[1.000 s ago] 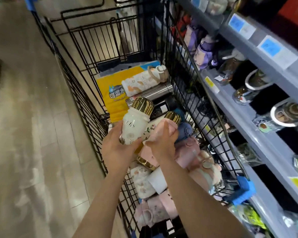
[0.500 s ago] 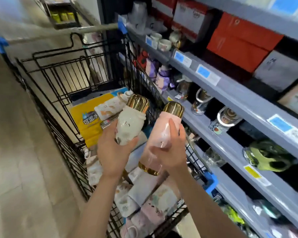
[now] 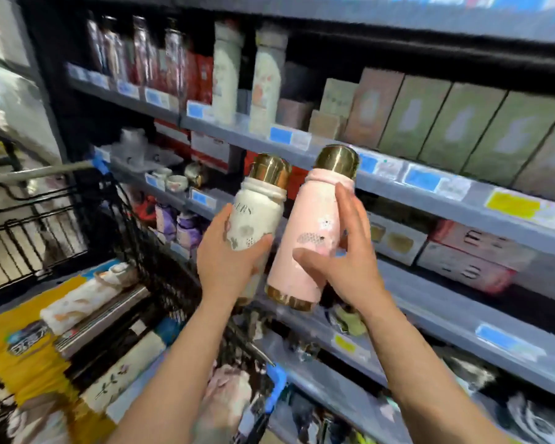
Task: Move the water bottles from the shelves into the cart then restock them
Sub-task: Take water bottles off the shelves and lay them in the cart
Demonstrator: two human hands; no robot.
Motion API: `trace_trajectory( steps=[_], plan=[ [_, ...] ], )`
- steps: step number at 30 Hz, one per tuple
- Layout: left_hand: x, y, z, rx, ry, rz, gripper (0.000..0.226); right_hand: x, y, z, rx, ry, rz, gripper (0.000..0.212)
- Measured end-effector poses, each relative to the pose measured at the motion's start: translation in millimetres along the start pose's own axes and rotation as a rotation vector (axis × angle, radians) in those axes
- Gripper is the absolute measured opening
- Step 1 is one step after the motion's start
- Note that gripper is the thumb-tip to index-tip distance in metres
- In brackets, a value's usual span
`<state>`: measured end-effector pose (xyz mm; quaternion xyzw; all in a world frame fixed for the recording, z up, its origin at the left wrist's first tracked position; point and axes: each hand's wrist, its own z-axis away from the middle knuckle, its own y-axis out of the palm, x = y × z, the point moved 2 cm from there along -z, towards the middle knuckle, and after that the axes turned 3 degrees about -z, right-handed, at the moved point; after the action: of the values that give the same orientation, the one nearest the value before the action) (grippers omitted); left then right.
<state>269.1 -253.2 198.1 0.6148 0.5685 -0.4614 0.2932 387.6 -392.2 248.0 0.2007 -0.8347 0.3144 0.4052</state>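
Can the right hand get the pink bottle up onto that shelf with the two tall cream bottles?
Probably yes: the right hand holds the pink bottle upright before the shelves, and the shelf looks bare right of the cream bottles, though blurred.

You've got a cream bottle (image 3: 253, 219) with grey-brown blotches and a pale pink bottle (image 3: 308, 238) with a speckled patch — both gold-capped. Grey shelves (image 3: 430, 200), blue and yellow price tags (image 3: 511, 205), black cart (image 3: 135, 225).

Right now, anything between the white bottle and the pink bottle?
Nothing. In the head view the white bottle in the left hand and the pink bottle in the right hand stand side by side, with only a narrow open gap showing shelf behind.
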Motion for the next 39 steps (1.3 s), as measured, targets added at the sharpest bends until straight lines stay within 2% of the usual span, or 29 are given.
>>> trace_trajectory(
  steps=[7, 14, 21, 28, 33, 39],
  plan=[
    [-96.6, 59.8, -27.3, 0.074, 0.147, -0.017, 0.067, 19.7, -99.4, -24.6, -0.107, -0.042, -0.05, 0.1],
    [-140.8, 95.4, -41.4, 0.073, 0.27, -0.198, 0.067, 20.1, -152.4, -40.4, -0.178, -0.008, -0.127, 0.098],
    [-169.8, 119.0, -86.6, 0.071, 0.517, -0.388, 0.075, 6.8, -161.7, -86.6, -0.34, 0.096, -0.307, 0.101],
    [-184.8, 157.2, -147.4, 0.074, 0.793, -0.546, 0.08, -3.8, -162.0, -127.8, -0.551, 0.106, -0.365, 0.099],
    [-174.2, 187.2, -169.3, 0.053, 0.95, -0.543, 0.081, -11.7, -165.1, -150.9, -0.75, 0.073, -0.355, 0.097],
    [-160.6, 223.4, -185.0, 0.013, 0.95, -0.447, 0.071, -17.7, -168.6, -175.2, -0.852, 0.039, -0.227, 0.099]
  ],
)
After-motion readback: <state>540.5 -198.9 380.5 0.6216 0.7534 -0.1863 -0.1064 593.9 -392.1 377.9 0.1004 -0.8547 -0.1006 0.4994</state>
